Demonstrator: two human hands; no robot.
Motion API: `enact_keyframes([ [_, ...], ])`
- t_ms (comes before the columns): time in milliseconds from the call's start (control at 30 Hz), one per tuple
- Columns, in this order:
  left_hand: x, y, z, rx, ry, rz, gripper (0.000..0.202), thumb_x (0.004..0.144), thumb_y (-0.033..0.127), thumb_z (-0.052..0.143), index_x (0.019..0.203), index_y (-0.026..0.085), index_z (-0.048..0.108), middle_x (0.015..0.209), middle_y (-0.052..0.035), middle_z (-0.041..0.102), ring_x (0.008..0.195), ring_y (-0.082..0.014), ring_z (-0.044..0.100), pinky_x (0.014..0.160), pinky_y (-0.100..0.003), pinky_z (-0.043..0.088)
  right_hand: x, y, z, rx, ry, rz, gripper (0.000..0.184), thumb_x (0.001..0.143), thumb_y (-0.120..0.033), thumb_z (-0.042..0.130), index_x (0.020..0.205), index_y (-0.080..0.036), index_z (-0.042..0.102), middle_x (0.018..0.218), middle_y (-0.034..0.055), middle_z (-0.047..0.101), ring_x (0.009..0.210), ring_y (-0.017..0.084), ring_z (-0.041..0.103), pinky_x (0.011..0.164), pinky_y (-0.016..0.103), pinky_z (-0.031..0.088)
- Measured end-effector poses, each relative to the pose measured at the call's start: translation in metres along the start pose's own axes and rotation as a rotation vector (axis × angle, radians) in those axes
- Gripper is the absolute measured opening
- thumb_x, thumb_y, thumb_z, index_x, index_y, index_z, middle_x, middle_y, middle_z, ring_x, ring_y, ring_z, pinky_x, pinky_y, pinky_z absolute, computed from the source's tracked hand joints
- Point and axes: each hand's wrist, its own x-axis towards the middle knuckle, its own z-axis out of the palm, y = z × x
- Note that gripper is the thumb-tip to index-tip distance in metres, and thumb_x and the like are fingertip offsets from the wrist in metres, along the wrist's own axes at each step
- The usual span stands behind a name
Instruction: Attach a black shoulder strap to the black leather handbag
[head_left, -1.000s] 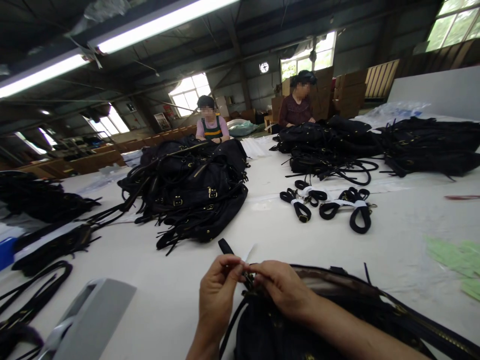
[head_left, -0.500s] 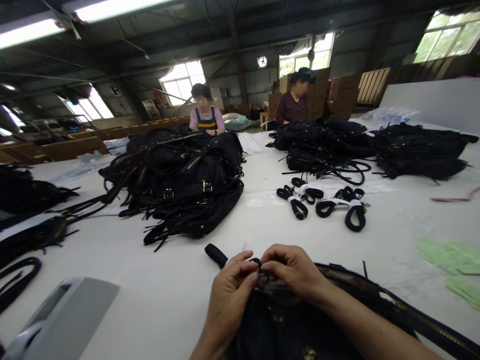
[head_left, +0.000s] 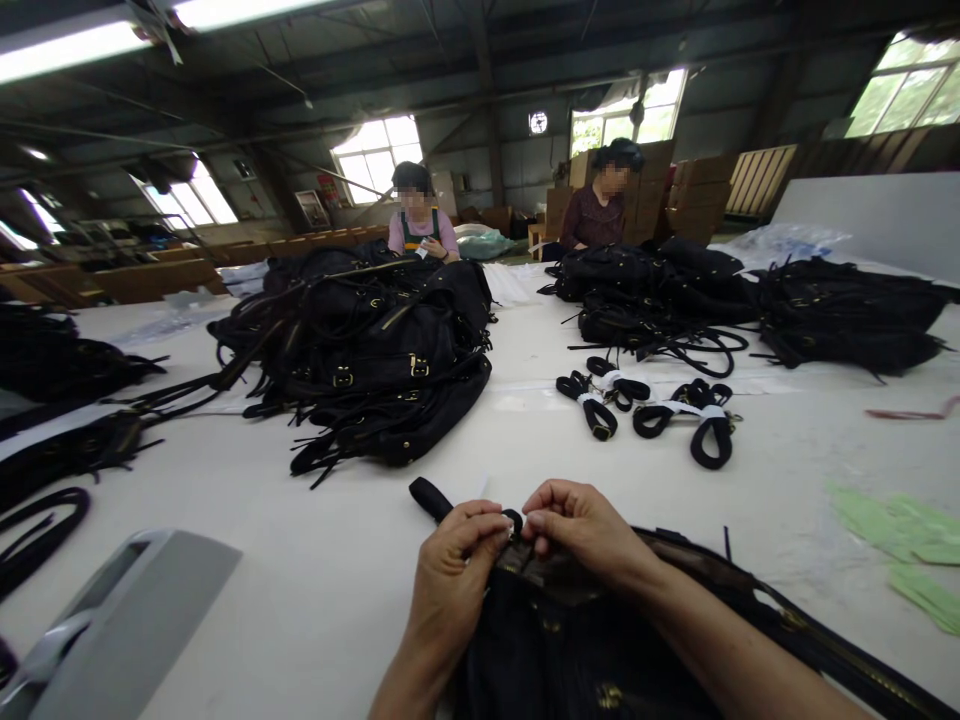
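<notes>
A black bag (head_left: pixel 540 650) with brass-coloured fittings and an open zipped edge lies right below my hands. My left hand (head_left: pixel 454 565) is closed in a pinch on a black strap (head_left: pixel 430 498); one end of it sticks out beyond the fingers, and a small dark loop shows at the fingertips. Just to its right, my right hand (head_left: pixel 581 525) is also pinched closed, a small gap from the left fingertips. What its fingers hold, if anything, is too small to make out.
A large pile of black bags (head_left: pixel 375 350) stands ahead to the left, another bag pile (head_left: pixel 652 290) at the back right. Bundled black straps (head_left: pixel 712 440) lie before it. A grey device (head_left: pixel 150 620) sits front left, green sheets (head_left: pixel 892 520) far right. Two people sit across the table.
My fingertips have moved slightly apart, showing the small dark loop between them. The view has shifted a little. The person across on the left has raised their hands.
</notes>
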Motion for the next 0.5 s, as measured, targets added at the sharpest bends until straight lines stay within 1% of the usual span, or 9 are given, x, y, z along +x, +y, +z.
enact_keyframes([
  [100,0.0001,0.0024,0.0013,0.055,-0.042,0.067,0.013,0.085,0.027,0.06,0.085,0.026,0.072,0.089,0.0002,0.063,0.085,-0.0108,0.061,0.076,-0.019,0.049,-0.0019,-0.0006,0.0034,0.054,-0.025,0.096,0.039,0.061,-0.044,0.08,0.075,-0.013,0.06,0.06,-0.0002,0.062,0.05,0.009,0.054,0.052,0.021,0.042],
  [200,0.0001,0.0054,0.0011,0.101,-0.043,0.103,0.013,0.086,0.024,0.058,0.087,0.025,0.071,0.086,0.0007,0.062,0.081,-0.01,0.061,0.074,-0.019,0.048,-0.002,0.0002,0.0059,0.11,-0.018,0.153,0.043,0.056,-0.044,0.084,0.074,-0.013,0.059,0.059,-0.0008,0.061,0.049,0.009,0.053,0.052,0.022,0.043],
  [267,-0.0001,0.0061,0.0006,0.124,-0.034,0.113,0.011,0.085,0.024,0.059,0.084,0.024,0.071,0.083,0.001,0.062,0.079,-0.0099,0.061,0.072,-0.019,0.048,-0.001,0.0007,0.0063,0.088,-0.001,0.131,0.043,0.054,-0.043,0.085,0.073,-0.013,0.06,0.058,-0.0007,0.062,0.05,0.009,0.054,0.051,0.022,0.042],
  [333,-0.0004,0.0057,0.0002,0.143,-0.017,0.098,0.01,0.084,0.025,0.061,0.081,0.024,0.071,0.08,0.0013,0.062,0.076,-0.01,0.061,0.069,-0.019,0.048,0.0003,0.0011,0.0062,0.038,0.015,0.079,0.042,0.054,-0.042,0.086,0.071,-0.013,0.06,0.058,-0.0008,0.061,0.051,0.01,0.054,0.051,0.021,0.041],
  [433,-0.0003,0.0043,0.0002,0.151,-0.007,0.078,0.009,0.083,0.026,0.063,0.08,0.023,0.071,0.08,0.0009,0.062,0.076,-0.0106,0.061,0.07,-0.02,0.048,0.0013,0.0021,0.0066,-0.011,0.049,-0.011,0.036,0.055,-0.039,0.085,0.068,-0.013,0.063,0.06,-0.0007,0.062,0.054,0.01,0.054,0.055,0.022,0.043],
  [500,-0.0002,0.0039,0.0003,0.144,-0.011,0.099,0.01,0.084,0.026,0.062,0.081,0.023,0.071,0.081,0.0004,0.062,0.078,-0.0109,0.061,0.07,-0.021,0.049,0.0012,0.0032,0.0074,-0.026,0.075,-0.053,0.031,0.057,-0.037,0.083,0.068,-0.014,0.066,0.06,-0.0005,0.063,0.055,0.01,0.054,0.056,0.022,0.043],
])
